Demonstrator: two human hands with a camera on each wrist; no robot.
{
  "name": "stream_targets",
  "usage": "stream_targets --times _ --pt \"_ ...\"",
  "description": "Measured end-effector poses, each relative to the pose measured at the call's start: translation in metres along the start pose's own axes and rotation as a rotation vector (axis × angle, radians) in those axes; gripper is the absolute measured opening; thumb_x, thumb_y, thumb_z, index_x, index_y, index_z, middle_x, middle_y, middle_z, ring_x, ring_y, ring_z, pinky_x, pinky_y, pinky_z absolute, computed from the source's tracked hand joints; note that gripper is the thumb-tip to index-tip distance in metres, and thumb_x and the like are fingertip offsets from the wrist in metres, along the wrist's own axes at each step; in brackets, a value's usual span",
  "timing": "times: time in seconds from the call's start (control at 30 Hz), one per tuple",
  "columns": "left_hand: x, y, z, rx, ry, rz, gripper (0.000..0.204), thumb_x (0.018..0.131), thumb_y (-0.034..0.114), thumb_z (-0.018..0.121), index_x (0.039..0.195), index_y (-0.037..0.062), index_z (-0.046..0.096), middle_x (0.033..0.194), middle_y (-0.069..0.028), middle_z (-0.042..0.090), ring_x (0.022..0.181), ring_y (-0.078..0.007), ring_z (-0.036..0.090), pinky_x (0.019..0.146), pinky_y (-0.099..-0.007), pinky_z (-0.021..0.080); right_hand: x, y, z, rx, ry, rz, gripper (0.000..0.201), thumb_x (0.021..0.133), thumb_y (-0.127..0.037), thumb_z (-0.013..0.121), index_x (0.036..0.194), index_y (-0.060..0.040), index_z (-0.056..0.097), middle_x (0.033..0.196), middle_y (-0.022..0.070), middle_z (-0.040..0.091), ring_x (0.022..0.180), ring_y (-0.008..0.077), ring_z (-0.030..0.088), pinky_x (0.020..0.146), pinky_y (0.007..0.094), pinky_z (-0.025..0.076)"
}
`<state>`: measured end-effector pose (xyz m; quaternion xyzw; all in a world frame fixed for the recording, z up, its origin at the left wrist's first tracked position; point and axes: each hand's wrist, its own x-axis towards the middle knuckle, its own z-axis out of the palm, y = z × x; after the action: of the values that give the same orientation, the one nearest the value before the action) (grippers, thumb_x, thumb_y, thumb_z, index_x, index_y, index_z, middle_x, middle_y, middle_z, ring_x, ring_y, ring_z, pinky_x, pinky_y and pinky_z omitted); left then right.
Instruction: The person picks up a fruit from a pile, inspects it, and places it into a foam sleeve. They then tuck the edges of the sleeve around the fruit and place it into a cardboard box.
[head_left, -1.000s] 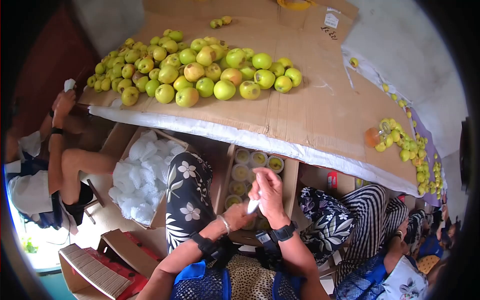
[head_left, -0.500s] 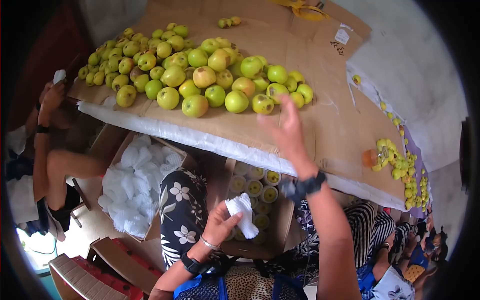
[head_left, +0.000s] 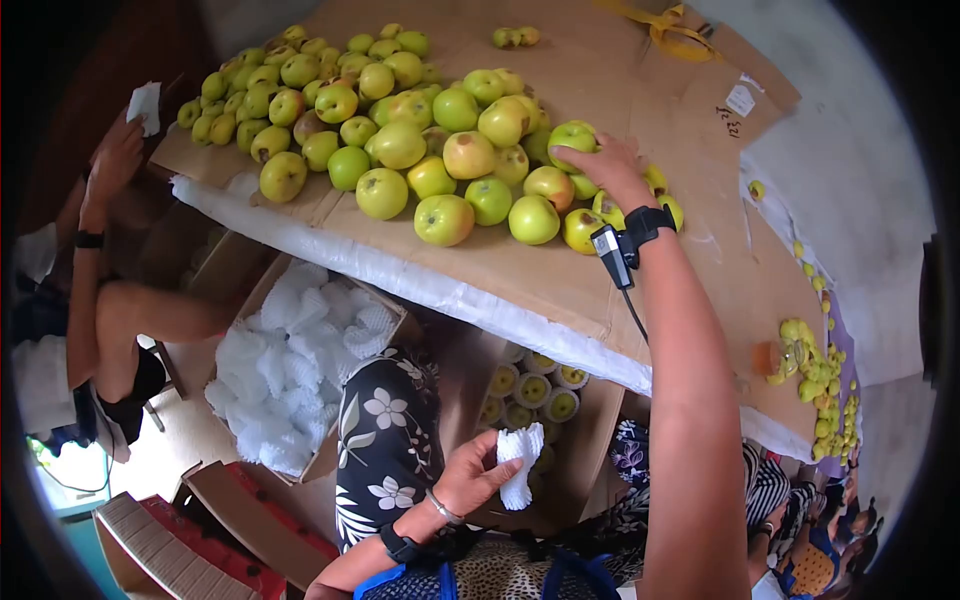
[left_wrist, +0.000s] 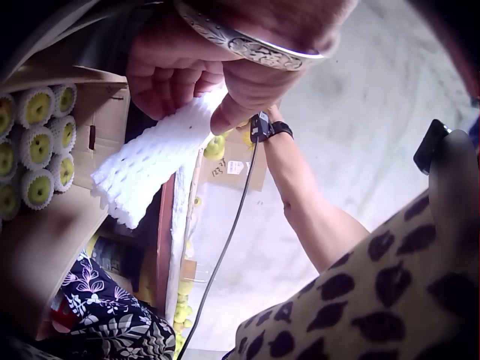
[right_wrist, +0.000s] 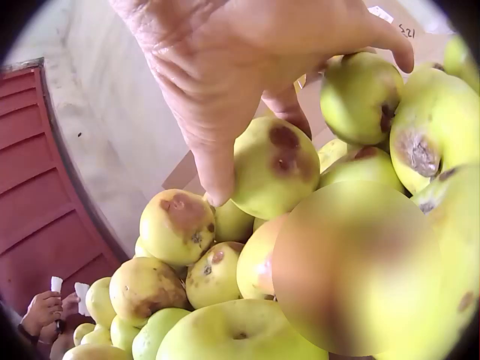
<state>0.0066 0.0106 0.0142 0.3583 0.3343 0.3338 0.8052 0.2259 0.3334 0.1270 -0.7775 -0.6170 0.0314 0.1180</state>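
Observation:
My left hand (head_left: 475, 478) pinches a white foam net sleeve (head_left: 522, 465) between thumb and fingers, low in front of the open carton. In the left wrist view the sleeve (left_wrist: 154, 161) hangs limp and flat from the fingertips. Out over the table, my right hand (head_left: 612, 165) grips a green apple (head_left: 573, 140) at the right part of the apple pile (head_left: 400, 145). Close up in the right wrist view, thumb and fingers span that apple (right_wrist: 274, 165), which has dark brown blemishes. Other spotted apples crowd around and below it.
Cardboard (head_left: 720, 250) covers the table, its front edge wrapped in white plastic (head_left: 400, 270). Below it stand a box heaped with foam nets (head_left: 290, 370) and a carton (head_left: 600, 410) holding netted apples. Another person's hand (head_left: 118, 155) holds a white sleeve at left.
Both hands were together over the carton. My right hand has gone up and forward to the pile and taken hold of an apple; my left hand keeps the foam sleeve low.

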Motion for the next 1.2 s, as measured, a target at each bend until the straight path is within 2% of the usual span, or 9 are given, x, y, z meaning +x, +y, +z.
stream_targets --times 0.3,0.43,0.57,0.67,0.77,0.93,1.03,1.13,1.2 --pt "-0.001 0.007 0.004 0.010 0.010 0.035 0.020 0.082 0.006 0.059 0.100 0.0019 0.052 0.088 -0.0002 0.056 0.079 -0.0058 0.051 0.072 -0.0224 0.044 -0.008 0.005 -0.030 0.117 -0.196 -0.027 0.070 0.057 -0.063 0.059 0.092 -0.0019 0.063 0.097 0.0171 0.060 0.100 0.0281 0.052 0.094 0.0411 0.030" --pt "-0.001 0.005 0.005 0.042 0.026 0.041 0.020 0.082 0.008 0.059 0.100 0.0011 0.051 0.088 -0.0009 0.057 0.080 -0.0071 0.051 0.073 -0.0233 0.044 -0.032 0.022 -0.038 0.541 -0.024 -0.056 0.060 0.061 -0.053 0.064 0.087 0.0002 0.063 0.086 0.0183 0.061 0.091 0.0294 0.054 0.086 0.0371 0.038" --pt "-0.002 0.001 0.008 0.061 -0.002 0.054 0.021 0.082 0.008 0.060 0.100 0.0013 0.052 0.088 -0.0009 0.057 0.080 -0.0071 0.051 0.072 -0.0232 0.043 -0.096 0.041 -0.060 0.484 -0.019 -0.148 0.065 0.059 -0.049 0.068 0.095 0.0040 0.059 0.117 0.0261 0.043 0.108 0.0295 0.045 0.091 0.0369 0.036" --pt "0.000 -0.003 0.012 0.097 -0.005 0.074 0.021 0.081 0.008 0.060 0.100 0.0016 0.052 0.088 -0.0010 0.057 0.079 -0.0070 0.051 0.072 -0.0232 0.043 -0.125 0.076 -0.020 0.291 0.070 -0.124 0.069 0.056 -0.051 0.070 0.100 0.0002 0.058 0.127 0.0254 0.032 0.117 0.0341 0.035 0.095 0.0383 0.032" --pt "-0.001 -0.008 0.013 0.140 0.003 0.065 0.021 0.081 0.007 0.060 0.099 0.0019 0.052 0.087 -0.0007 0.057 0.078 -0.0066 0.051 0.071 -0.0229 0.043 -0.138 0.076 -0.004 0.308 -0.050 -0.072 0.071 0.052 -0.052 0.071 0.103 -0.0046 0.058 0.131 0.0258 0.027 0.122 0.0389 0.026 0.100 0.0391 0.027" --pt "-0.002 -0.007 0.023 0.194 0.012 0.084 0.016 0.079 0.006 0.061 0.093 0.0016 0.055 0.081 0.0010 0.058 0.074 -0.0058 0.051 0.068 -0.0220 0.043 -0.152 0.070 -0.002 0.109 0.061 -0.078 0.072 0.053 -0.052 0.070 0.106 -0.0056 0.056 0.131 0.0266 0.027 0.125 0.0395 0.023 0.098 0.0411 0.028" --pt "0.002 -0.017 0.022 0.263 0.064 0.129 0.013 0.078 0.005 0.063 0.089 0.0019 0.056 0.078 0.0017 0.058 0.070 -0.0053 0.051 0.065 -0.0218 0.043 -0.169 0.078 -0.026 0.375 0.253 -0.243 0.068 0.058 -0.038 0.073 0.111 -0.0022 0.052 0.126 0.0233 0.036 0.120 0.0317 0.035 0.096 0.0381 0.033" --pt "0.004 -0.026 0.025 0.205 0.088 0.152 0.014 0.076 0.003 0.064 0.087 0.0030 0.056 0.075 0.0023 0.057 0.068 -0.0045 0.051 0.061 -0.0211 0.043 -0.212 0.089 -0.068 1.169 0.013 -0.150 0.065 0.063 -0.019 0.074 0.117 0.0010 0.045 0.116 0.0174 0.047 0.108 0.0219 0.048 0.091 0.0334 0.039" --pt "0.007 -0.032 0.024 0.234 0.085 0.180 0.016 0.075 0.000 0.064 0.087 0.0044 0.056 0.077 0.0026 0.057 0.069 -0.0052 0.052 0.063 -0.0208 0.043 -0.249 0.102 -0.091 1.073 0.113 -0.253 0.065 0.064 -0.012 0.072 0.119 0.0011 0.041 0.110 0.0138 0.050 0.102 0.0182 0.051 0.089 0.0312 0.041"
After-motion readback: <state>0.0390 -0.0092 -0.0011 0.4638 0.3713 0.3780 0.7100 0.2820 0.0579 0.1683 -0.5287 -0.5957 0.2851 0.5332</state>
